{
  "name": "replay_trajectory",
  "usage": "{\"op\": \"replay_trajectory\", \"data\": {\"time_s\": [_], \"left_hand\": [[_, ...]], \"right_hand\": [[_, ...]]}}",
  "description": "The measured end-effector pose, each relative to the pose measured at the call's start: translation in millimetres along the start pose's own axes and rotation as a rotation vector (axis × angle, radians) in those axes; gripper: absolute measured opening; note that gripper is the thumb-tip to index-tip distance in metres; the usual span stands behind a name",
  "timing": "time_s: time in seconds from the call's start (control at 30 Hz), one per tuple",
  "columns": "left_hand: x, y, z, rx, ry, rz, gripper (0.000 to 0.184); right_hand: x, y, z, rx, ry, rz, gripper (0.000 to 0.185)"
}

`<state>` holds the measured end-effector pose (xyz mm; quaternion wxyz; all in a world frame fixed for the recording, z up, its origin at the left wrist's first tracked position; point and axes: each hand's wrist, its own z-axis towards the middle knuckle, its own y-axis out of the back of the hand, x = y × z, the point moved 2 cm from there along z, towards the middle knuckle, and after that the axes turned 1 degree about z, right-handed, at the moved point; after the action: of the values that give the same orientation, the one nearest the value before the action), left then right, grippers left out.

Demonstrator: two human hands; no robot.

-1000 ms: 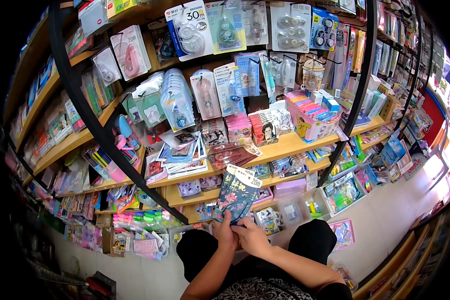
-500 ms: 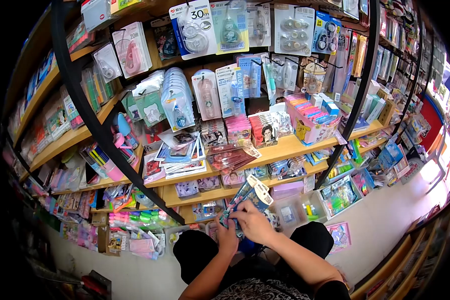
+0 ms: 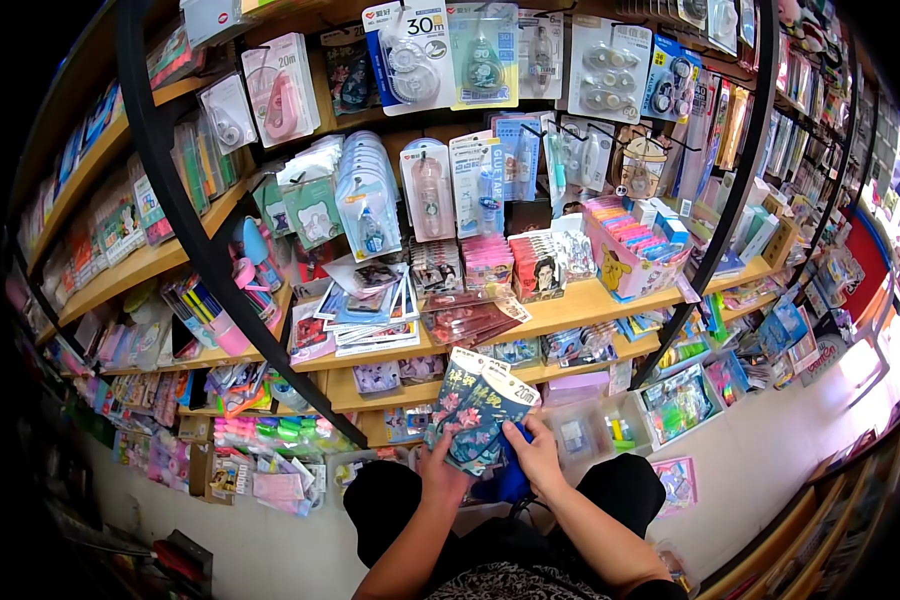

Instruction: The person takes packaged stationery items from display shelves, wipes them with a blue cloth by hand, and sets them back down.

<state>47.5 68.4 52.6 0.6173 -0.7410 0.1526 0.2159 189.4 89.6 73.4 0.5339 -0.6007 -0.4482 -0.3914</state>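
Note:
Fanned out in front of my lap are dark teal carded packs [image 3: 480, 410] printed with pink flowers, and one bears a "20m" label on its pale top edge. My left hand [image 3: 442, 472] is closed on their lower left edge, thumb on the front. My right hand [image 3: 534, 455] grips the right edge, its thumb also on the front. How many cards are stacked behind is hidden. Just below the packs, between my hands, shows something deep blue [image 3: 508, 482] that I cannot make out.
Wooden shelves [image 3: 560, 315] ahead carry stacked cards [image 3: 370, 310], boxed goods and a pink box [image 3: 630, 255]. Carded tape packs [image 3: 410, 60] hang above. A black upright post [image 3: 205, 240] crosses at left. Plastic bins [image 3: 680, 400] stand on the floor near my knees.
The packs were bunched and tilted with both hands close together; now they are spread with their fronts toward me. My right hand has moved right and down to their edge.

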Motion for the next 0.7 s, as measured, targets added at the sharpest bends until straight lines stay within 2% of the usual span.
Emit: {"op": "replay_trajectory", "data": {"time_s": [0.07,0.17,0.33,0.47,0.6,0.7], "left_hand": [[-2,-2,-3,-0.015,-0.002,0.063,0.043],[-9,5,-1,-0.006,0.081,-0.179,0.043],[-21,40,16,-0.121,-0.068,-0.056,0.032],[-29,65,24,-0.044,-0.061,0.039,0.039],[-17,23,-3,0.114,0.212,-0.082,0.037],[4,11,-13,0.173,0.297,-0.056,0.042]], "right_hand": [[2,-2,1,0.027,-0.025,0.086,0.015],[5,0,3,0.029,-0.035,0.146,0.014],[13,16,5,-0.078,0.017,0.205,0.013],[9,37,14,-0.136,0.087,0.124,0.017],[8,32,19,-0.098,0.044,0.148,0.018],[-17,30,30,-0.071,0.168,-0.030,0.020]]}}
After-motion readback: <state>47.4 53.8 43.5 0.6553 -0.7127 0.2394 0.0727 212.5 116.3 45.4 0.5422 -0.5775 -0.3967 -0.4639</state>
